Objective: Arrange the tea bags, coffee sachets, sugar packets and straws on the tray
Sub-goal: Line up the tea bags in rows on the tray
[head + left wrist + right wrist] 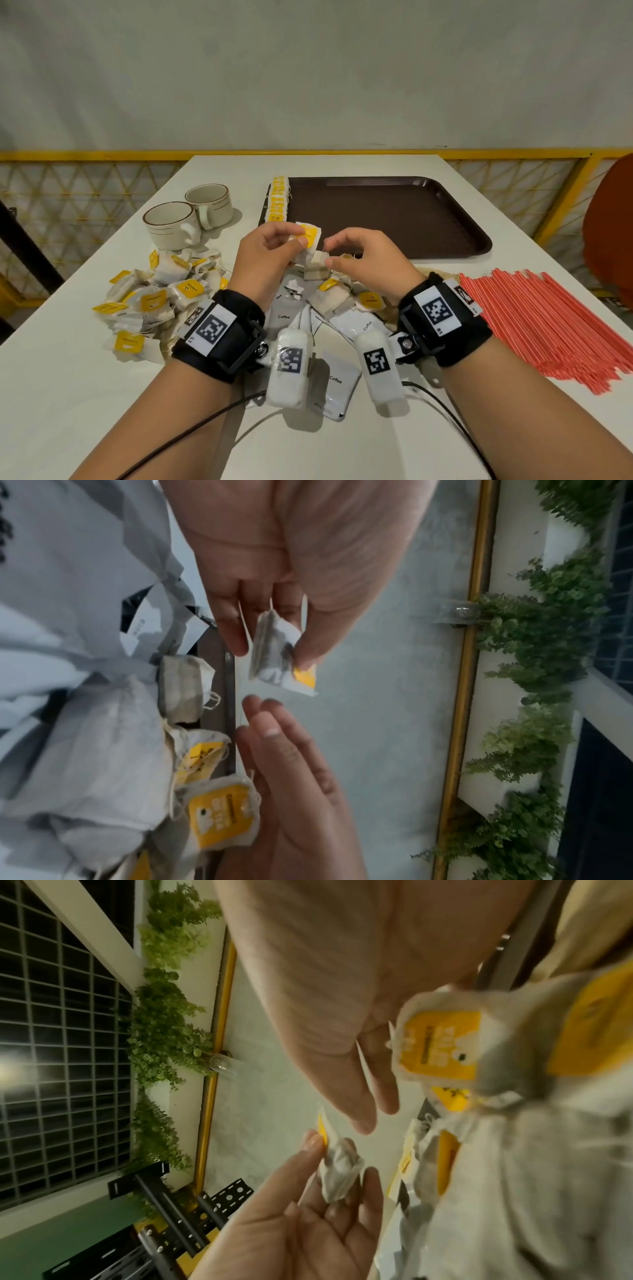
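Two cream cups (191, 219) with brown rim lines at 10 o'clock on the white worktop (68, 377), handles turned toward the tray. Loose heap of tea bags (154, 298) at 9 o'clock, white paper with yellow tags, strings tangled. White coffee sachets (337, 383) at 6 o'clock, partly hidden under both wrists and the wrist cameras. Red straws (548, 322) fanned in a flat sheaf at 3 o'clock. Brown tray (394, 219) at 12 o'clock, lying flat, with a neat row of tea bags (278, 198) stood on edge along its left rim, yellow tags up. Both hands raised over the near edge of the tray, blocking the middle of the pile. Left hand (263, 260) pinching a held tea bag (308, 236) between thumb and fingers, yellow tag under the thumb, paper pouch crumpled and greyish in the left wrist view (274, 653). Right hand (359, 257) just beside it, thumb and forefinger pinched together at a thin thread near a small folded bag (318, 263) hanging below the two hands; whether the fingertips actually grip the thread is hard to tell.
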`<act>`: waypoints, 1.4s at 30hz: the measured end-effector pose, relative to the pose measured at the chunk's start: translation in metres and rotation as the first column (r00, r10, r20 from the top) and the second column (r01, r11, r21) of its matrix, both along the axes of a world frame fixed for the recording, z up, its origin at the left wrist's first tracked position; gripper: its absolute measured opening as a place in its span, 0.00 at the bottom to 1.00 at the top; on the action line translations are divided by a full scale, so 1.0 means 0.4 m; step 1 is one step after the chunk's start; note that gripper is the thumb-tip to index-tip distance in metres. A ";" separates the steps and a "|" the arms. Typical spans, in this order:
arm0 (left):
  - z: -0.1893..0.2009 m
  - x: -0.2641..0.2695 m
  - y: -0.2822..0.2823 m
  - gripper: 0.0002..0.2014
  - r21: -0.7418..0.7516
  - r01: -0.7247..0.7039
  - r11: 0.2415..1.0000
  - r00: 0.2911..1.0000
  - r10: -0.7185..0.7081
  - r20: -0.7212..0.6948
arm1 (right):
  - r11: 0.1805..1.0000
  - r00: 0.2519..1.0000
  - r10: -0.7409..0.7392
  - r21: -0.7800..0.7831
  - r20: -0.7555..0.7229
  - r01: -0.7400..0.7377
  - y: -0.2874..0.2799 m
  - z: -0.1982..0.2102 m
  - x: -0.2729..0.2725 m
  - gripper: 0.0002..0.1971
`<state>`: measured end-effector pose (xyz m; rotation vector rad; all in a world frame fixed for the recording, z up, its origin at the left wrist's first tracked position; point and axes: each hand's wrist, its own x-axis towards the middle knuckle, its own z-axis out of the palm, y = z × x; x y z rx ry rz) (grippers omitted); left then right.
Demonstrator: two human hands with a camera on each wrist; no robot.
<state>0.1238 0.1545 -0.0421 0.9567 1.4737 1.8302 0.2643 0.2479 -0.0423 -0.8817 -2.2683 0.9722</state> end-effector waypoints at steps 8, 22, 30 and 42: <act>0.024 -0.014 -0.011 0.05 0.019 0.088 0.996 0.987 -0.089 0.135 | 0.966 0.793 0.103 0.129 0.601 -0.223 0.016 0.064 -0.103 0.24; 0.028 -0.039 -0.013 0.10 0.051 -0.007 0.999 0.996 0.003 0.086 | 0.958 0.846 0.082 0.191 0.527 -0.212 0.058 0.068 -0.106 0.09; 0.025 -0.044 -0.012 0.11 0.024 -0.026 0.999 0.995 0.023 0.099 | 0.925 0.753 0.124 0.199 0.646 -0.323 0.046 0.064 -0.117 0.10; 0.019 -0.044 -0.010 0.12 0.021 -0.056 0.998 0.995 0.054 0.079 | 0.960 0.917 0.110 0.197 0.382 -0.198 0.046 0.084 -0.056 0.05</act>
